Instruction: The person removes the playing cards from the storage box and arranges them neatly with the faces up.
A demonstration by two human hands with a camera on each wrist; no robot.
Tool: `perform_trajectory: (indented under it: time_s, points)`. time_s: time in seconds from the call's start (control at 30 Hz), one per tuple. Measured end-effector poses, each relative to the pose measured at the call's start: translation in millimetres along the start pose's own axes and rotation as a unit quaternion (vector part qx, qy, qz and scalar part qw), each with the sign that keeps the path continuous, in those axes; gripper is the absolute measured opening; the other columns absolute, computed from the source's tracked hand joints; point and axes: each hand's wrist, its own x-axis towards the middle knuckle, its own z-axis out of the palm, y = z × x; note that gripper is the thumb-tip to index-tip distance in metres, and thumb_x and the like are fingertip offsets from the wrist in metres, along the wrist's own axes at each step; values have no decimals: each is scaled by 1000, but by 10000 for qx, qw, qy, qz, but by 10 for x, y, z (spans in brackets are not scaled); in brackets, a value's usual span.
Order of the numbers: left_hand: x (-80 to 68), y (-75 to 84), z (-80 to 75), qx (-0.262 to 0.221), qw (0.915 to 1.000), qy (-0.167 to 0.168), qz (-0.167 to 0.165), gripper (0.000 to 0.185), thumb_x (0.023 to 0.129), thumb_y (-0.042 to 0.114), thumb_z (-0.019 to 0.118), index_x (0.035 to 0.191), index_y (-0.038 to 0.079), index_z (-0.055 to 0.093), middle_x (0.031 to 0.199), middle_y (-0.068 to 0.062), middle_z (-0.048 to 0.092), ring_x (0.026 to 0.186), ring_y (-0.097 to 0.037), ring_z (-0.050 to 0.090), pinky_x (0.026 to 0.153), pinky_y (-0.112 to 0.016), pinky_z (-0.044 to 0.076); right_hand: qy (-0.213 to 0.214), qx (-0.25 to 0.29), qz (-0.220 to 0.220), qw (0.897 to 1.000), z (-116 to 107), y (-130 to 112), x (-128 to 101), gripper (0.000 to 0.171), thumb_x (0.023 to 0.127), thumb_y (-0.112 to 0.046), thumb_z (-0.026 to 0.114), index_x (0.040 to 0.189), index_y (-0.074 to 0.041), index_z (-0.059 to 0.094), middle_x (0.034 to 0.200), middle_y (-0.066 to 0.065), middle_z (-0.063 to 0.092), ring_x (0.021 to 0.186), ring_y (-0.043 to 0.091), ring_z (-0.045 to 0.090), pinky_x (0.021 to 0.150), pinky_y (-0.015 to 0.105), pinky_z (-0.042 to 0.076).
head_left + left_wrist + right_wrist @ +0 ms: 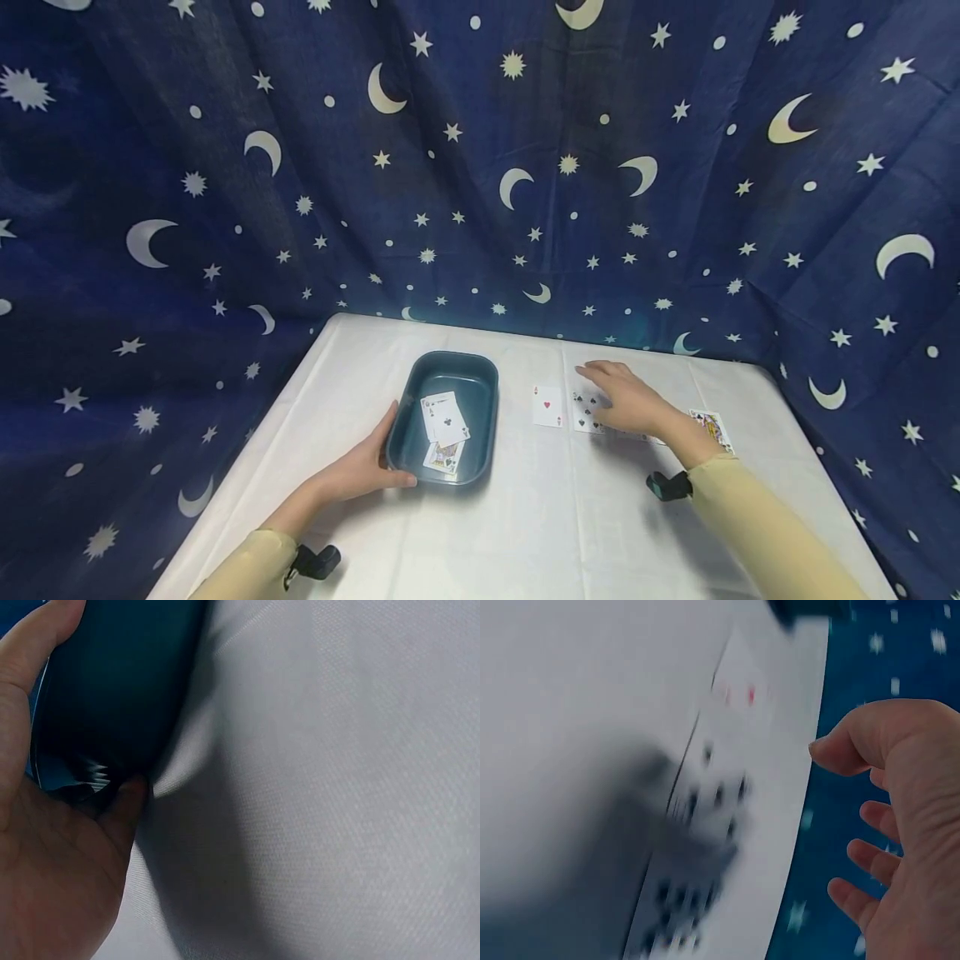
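A dark teal plastic bin (457, 367) stands on the cloth left of the middle, with several playing cards inside; an ace of clubs (449, 422) lies above a face card (444, 458). My left hand (363, 467) grips the bin's near left corner, its thumb along the near wall. Over a row of face-up cards hovers my right hand (630, 398), fingers apart and holding nothing in the right wrist view. An ace of hearts (547, 406) is leftmost in that row, beside a spade card (585, 414). My hand and wrist cover part of the row.
Another face card (712, 427) lies at the row's right end, partly behind my right wrist. White cloth (502, 533) covers the table. A dark blue curtain (465, 183) with moons and stars hangs behind the table and at both sides.
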Motion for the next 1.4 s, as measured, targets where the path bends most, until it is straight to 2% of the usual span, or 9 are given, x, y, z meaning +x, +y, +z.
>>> perform_trajectory:
  time_s: [0.13,0.33,0.5,0.63,0.97,1.13,1.4]
  points:
    - [-2,-13,-1,-13,10000,18,48,132,78,37,91,165,17,-7,171,-12,-2,155,-35,4,122,-53,18,12,62,-497,9987,83,-373,186,71,91,-19,66,157,-16,43,160,11,39,147,35,33,118,57,30]
    - [0,-8,-1,65,10000,27,55,132,78,36,91,165,16,-7,172,-12,-2,155,-35,3,121,-54,18,61,278,-1235,9919,218,-856,460,71,91,-28,72,156,-14,45,159,9,41,147,31,35,119,50,30]
    - [-1,46,-3,218,9998,14,-29,134,77,41,90,165,13,-7,171,-12,-1,156,-33,4,122,-55,15,-56,261,-1530,9879,339,-1212,638,77,88,-41,76,154,-11,47,158,8,43,146,27,37,120,44,30]
    - [-3,71,-10,228,9997,18,-81,133,77,40,90,165,12,-7,171,-13,0,156,-34,5,122,-56,15,-286,88,-1657,9857,444,-1421,750,82,85,-42,78,153,-10,48,157,5,44,146,24,38,120,41,29]
    - [14,31,-27,283,9995,28,113,132,77,39,90,165,12,-4,171,-12,2,155,-35,5,122,-57,15,-823,-622,-1428,9844,611,-1659,950,91,76,-45,86,153,-13,49,155,3,48,145,25,39,122,40,27]
    - [20,25,-23,327,9995,20,13,133,77,42,90,165,14,-4,172,-10,2,156,-32,5,122,-54,14,-985,-996,-1362,9807,668,-1710,1033,94,71,-45,90,151,-14,51,150,1,52,141,22,43,122,40,26]
    - [26,17,-27,403,9992,-16,25,132,79,44,89,165,13,-6,172,-8,0,156,-30,4,123,-51,14,-1256,-951,-1183,9804,714,-1728,1139,94,69,-45,93,151,-20,53,147,-2,53,134,20,45,119,42,32]
